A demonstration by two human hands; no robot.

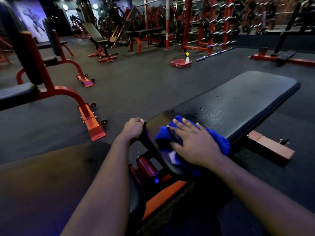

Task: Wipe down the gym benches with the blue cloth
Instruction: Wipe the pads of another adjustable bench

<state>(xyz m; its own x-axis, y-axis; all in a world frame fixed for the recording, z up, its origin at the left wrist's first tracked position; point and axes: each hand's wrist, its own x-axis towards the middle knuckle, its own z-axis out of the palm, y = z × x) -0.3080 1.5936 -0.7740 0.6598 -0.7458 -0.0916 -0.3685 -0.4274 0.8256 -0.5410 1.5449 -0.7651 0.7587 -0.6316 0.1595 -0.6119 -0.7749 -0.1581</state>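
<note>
A black padded flat bench (238,106) stretches away to the upper right on an orange frame. The blue cloth (219,141) lies bunched on the bench's near end. My right hand (194,143) presses flat on the cloth with fingers spread and straight. My left hand (133,128) grips the near left edge of the bench pad, fingers curled round it. The pad's middle looks wet and speckled.
Another black bench with a red frame (68,92) stands at left, its wheeled orange foot (92,125) on the floor close by. A red tub (180,63) and spray bottle (187,57) sit on the floor beyond. More benches and weight racks (213,26) line the back.
</note>
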